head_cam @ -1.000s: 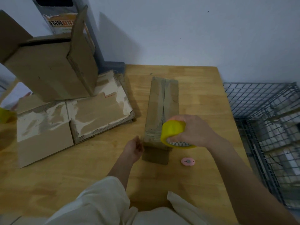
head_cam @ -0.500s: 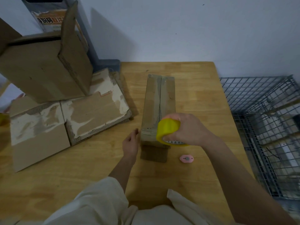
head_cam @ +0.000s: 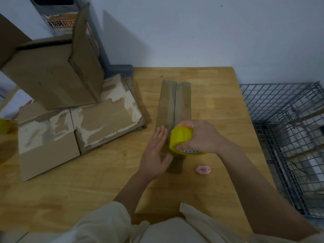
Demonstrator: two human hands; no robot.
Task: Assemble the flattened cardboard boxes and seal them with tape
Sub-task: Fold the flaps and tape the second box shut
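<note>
Beside the narrow box, a pink cutter lies near the right hand gripping yellow tape; left hand flat, fingers straight.

narrow box: brown, assembled, lying lengthwise on the table, flaps meeting along a centre seam
tape roll: yellow, at the box's near end
</note>
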